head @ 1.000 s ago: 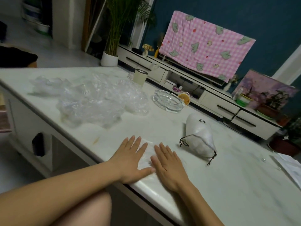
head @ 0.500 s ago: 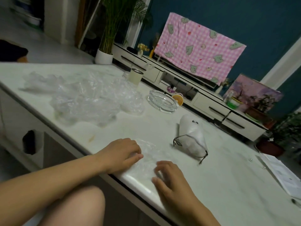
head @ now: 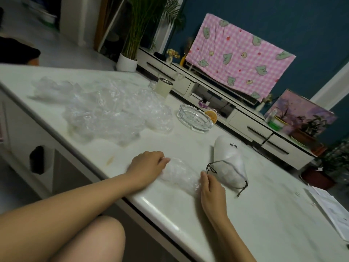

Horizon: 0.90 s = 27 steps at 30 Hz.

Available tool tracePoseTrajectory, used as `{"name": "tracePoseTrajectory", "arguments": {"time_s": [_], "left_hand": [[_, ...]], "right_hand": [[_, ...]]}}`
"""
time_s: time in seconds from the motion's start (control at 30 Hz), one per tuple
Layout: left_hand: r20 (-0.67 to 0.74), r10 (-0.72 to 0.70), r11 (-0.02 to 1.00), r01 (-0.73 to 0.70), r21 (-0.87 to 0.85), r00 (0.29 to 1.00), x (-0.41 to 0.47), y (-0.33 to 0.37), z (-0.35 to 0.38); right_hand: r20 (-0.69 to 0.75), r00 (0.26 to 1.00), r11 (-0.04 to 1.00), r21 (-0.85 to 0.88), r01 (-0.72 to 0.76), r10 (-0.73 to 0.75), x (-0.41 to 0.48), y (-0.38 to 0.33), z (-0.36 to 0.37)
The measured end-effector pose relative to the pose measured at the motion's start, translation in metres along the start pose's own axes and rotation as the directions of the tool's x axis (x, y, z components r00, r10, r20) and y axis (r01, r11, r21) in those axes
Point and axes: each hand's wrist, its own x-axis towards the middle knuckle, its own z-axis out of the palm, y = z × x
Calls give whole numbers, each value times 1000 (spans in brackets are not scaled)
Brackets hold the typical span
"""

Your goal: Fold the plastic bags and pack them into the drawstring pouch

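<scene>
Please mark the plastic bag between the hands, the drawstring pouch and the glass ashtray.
plastic bag (head: 179, 173): head view, on its crinkled middle section.
drawstring pouch (head: 226, 157): head view, on its white fabric body.
glass ashtray (head: 195, 119): head view, on its clear centre.

I have the left hand (head: 146, 164) knuckles-up just past the front edge of the table (head: 264, 214), its fingers (head: 160, 157) curled with the tips on one end of the bunched plastic bag (head: 179, 173). The right hand (head: 212, 188) is at the bag's other end, back upward, fingers (head: 204, 176) bent down onto it. Both forearms are bare. The left one reaches in above a bare knee (head: 90, 241), and the right one lies over the table.
</scene>
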Motion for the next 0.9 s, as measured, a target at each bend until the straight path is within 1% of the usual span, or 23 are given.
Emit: {"name": "tracePoseTrajectory", "arguments": {"time_s": [0.07,0.13,0.2,0.3,0.33,0.43,0.53,0.6,0.63,0.67,0.7,0.73,0.77,0.8,0.83,0.87,0.9], "left_hand": [[-15,-52,988,54,142,999,8,3,8],[-12,-70,960,70,272,997,12,4,12],[4,-74,912,66,405,997,16,4,13],[12,-38,813,24,581,999,15,3,14],[12,-23,781,10,625,1000,15,2,15],[-28,-32,738,43,674,999,17,1,15],[-6,-76,714,59,698,997,19,0,12],[29,-82,776,46,629,996,18,0,7],[22,-83,856,60,513,996,18,-1,2],[-3,-91,950,88,299,996,18,-1,-2],[-16,-125,992,125,18,992,18,0,-7],[18,-149,957,149,-250,989,18,2,-13],[69,-145,877,161,-453,987,17,6,-20],[123,-112,808,162,-566,986,15,11,-26],[177,-56,782,153,-604,983,11,15,-33],[228,7,779,137,-612,974,7,19,-38],[282,62,797,123,-592,957,1,24,-45]], "right_hand": [[-1,1000,978,-205,-31,31,-1,-4,3],[21,999,914,-406,-14,25,1,-5,5],[30,999,852,-524,-7,27,7,-3,8],[4,995,842,-532,-86,104,17,4,9],[-13,994,842,-530,-99,109,20,8,9],[-70,991,829,-544,-130,109,23,16,4],[-132,983,797,-577,-179,125,18,24,-6],[-144,981,771,-606,-193,132,12,30,-14],[-138,981,788,-585,-191,135,8,29,-18],[-125,983,830,-526,-183,138,5,28,-23],[-106,984,897,-407,-176,145,4,26,-29],[-84,986,961,-222,-163,147,5,19,-34],[-45,987,988,10,-153,153,5,8,-41],[17,990,962,235,-142,142,6,-6,-48],[127,987,900,411,-143,100,4,-22,-52],[257,966,842,514,-165,32,2,-37,-56],[388,921,804,557,-208,-31,-2,-50,-57]]}}
